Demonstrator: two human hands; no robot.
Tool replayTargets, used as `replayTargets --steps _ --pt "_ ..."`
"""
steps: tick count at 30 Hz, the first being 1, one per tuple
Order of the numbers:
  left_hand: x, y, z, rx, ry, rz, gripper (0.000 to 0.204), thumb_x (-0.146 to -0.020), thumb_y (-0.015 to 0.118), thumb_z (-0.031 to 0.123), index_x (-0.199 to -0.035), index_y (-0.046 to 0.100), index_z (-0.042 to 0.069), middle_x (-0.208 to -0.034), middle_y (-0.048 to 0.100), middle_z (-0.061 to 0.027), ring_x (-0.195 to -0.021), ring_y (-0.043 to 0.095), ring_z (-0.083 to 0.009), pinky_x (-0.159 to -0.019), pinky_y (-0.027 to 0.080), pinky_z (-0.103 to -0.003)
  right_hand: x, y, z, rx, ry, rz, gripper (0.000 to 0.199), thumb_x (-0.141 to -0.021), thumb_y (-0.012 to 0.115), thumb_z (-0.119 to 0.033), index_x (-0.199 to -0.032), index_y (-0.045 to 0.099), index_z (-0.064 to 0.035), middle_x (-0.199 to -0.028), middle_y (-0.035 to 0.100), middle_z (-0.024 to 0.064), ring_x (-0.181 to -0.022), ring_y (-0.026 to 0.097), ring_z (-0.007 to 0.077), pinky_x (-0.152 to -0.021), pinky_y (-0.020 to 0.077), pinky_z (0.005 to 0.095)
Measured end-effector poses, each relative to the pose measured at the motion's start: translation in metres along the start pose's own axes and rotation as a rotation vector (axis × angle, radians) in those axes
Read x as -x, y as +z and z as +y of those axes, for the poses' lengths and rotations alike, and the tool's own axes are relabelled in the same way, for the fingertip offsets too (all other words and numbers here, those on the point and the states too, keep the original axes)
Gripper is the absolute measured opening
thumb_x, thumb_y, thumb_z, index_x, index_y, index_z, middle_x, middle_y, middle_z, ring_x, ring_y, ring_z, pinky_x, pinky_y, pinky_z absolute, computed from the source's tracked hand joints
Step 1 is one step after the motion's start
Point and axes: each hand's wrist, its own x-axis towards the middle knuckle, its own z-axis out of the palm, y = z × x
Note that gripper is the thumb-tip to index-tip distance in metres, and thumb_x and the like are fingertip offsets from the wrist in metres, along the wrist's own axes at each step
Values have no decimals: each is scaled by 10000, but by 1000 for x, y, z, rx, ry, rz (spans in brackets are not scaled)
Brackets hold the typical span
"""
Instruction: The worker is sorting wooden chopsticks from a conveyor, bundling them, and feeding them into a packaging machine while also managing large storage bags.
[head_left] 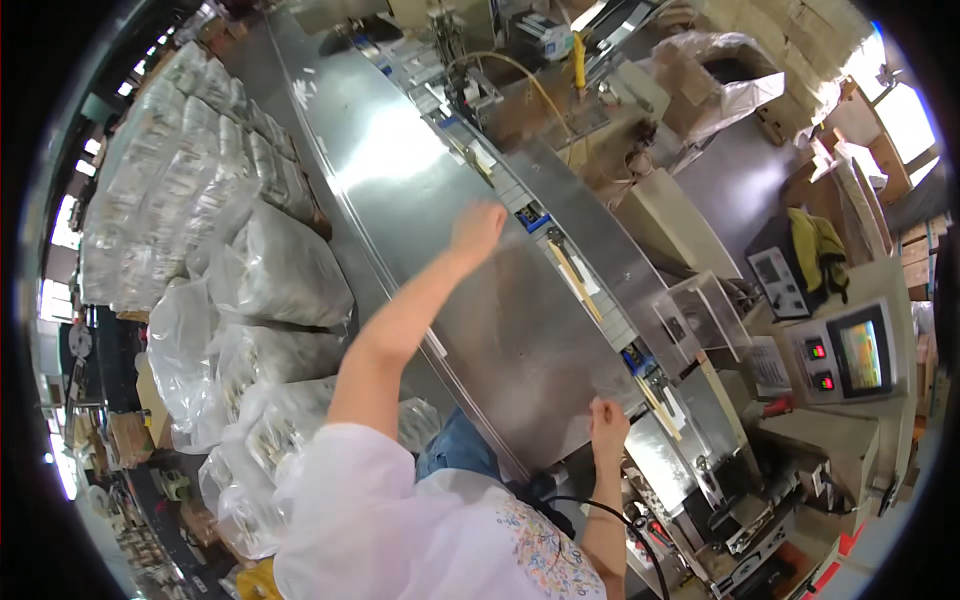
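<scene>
My left hand (478,232) is over the shiny metal table (440,300), near the conveyor track (515,195) along its far side. Its fingers look curled together; blur hides whether anything is in them. My right hand (608,428) is closed at the table's near right end, beside the track, with fingers bent in. A faint clear shape shows next to it, too indistinct to name. Along the track lie blue clamp-like parts (533,218) and narrow yellowish strips (577,280). Small white pieces (304,90) lie at the table's far left end.
Large clear plastic bags (280,265) full of goods are piled left of the table. A control panel with a screen (862,350) is on the right, near a clear box-shaped guard (705,315). A black cable (610,508) runs by my right forearm. A plastic-lined carton (715,90) stands beyond.
</scene>
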Motion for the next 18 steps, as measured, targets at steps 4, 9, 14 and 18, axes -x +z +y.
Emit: replayTargets --steps 4,9,14,18 --pt "-100 21 -75 -382 356 -158 94 -749 529 136 -765 605 82 -883 594 -61 -941 512 -244 -743 442 -390 -70 48 -78 274 -182 148 235 -862 574 -262 -840 595 -28 -645 592 101 -568 571 224 -532 431 343" --pt "-148 16 -120 -519 620 -389 90 -751 554 150 -797 624 118 -874 594 -27 -946 506 -211 -786 407 -334 -157 89 -147 629 -231 203 137 -845 550 -223 -874 604 -101 -786 627 86 -675 605 297 -593 460 385" --pt "-171 29 -127 -693 765 -541 102 -736 577 136 -815 642 133 -856 590 7 -942 501 -186 -771 392 -300 -203 117 -142 768 -379 238 102 -829 539 -204 -830 559 -104 -735 597 75 -647 603 282 -569 475 404" --pt "-175 36 -136 -668 858 -574 91 -740 565 132 -792 640 135 -860 587 6 -926 501 -182 -765 392 -293 -205 127 -139 827 -401 242 106 -816 549 -191 -771 528 -98 -714 585 63 -626 603 272 -536 478 393"
